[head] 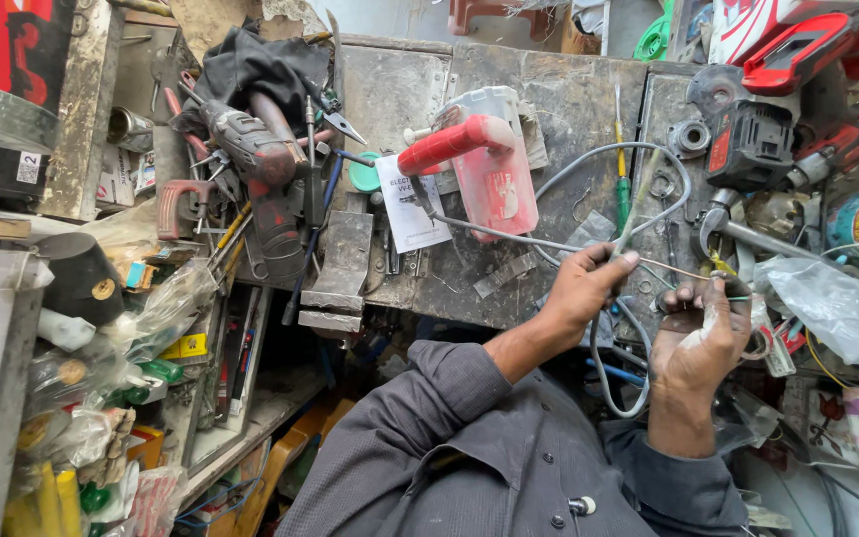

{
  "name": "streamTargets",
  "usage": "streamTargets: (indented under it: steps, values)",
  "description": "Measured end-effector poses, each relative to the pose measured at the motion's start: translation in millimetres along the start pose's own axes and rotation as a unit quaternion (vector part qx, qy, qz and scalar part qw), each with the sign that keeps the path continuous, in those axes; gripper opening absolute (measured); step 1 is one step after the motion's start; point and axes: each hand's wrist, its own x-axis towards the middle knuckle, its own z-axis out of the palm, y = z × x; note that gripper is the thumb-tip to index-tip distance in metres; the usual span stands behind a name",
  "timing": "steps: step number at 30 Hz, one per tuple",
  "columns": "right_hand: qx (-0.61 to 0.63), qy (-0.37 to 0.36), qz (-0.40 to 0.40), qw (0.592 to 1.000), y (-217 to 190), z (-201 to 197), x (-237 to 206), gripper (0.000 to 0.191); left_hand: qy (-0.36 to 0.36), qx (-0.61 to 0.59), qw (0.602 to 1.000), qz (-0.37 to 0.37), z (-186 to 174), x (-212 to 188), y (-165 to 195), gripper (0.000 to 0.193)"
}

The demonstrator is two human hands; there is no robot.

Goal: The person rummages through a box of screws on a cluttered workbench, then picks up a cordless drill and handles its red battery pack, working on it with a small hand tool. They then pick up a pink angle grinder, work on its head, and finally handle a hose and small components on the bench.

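Two hands work at the near edge of a grimy grey metal desk (569,109): the left hand (581,288) pinches a thin bare wire strand (670,267) between thumb and fingertips, and the right hand (700,336) is clenched around the stripped end of a long grey electrical cable (589,159), with the strand stretched between them. That one cable loops across the desk top and runs back to a single red-handled electric tool with a translucent pinkish body (479,159), which lies on its side beside one white printed paper sheet (412,209). One green-handled screwdriver (621,169) lies upright inside the cable loop. To the far left sits one worn red and grey power drill (256,164) on a heap of pliers and cutters too tangled to count, and to the right one red and black power tool (777,119). Bare desk shows only around the cable loop; every edge is crowded. One crumpled clear plastic bag (832,303) lies just right of the right hand, its contents unclear
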Motion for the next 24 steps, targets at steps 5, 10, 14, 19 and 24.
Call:
streamTargets:
  steps: [5,10,14,19,24]
  values:
    - [-0.093,0.018,-0.006,0.995,6,-6,-9,0.007,0.058,-0.049,0.997,0.006,2,-5,13,0.014]
    - [-0.173,0.007,-0.027,0.985,30,-18,-34,0.011,0.090,0.008,0.991,0.095,-9,0,27,0.010]
    - [-0.071,0.052,0.005,0.996,38,-31,-47,0.009,0.127,0.048,0.984,0.116,-32,6,42,0.011]
    - [-0.117,0.101,-0.004,0.988,30,-54,-40,0.006,0.109,0.043,0.987,0.112,-55,1,53,0.009]
    - [-0.150,0.133,-0.025,0.979,25,-79,-32,0.005,0.092,0.029,0.989,0.112,-61,-7,54,0.009]
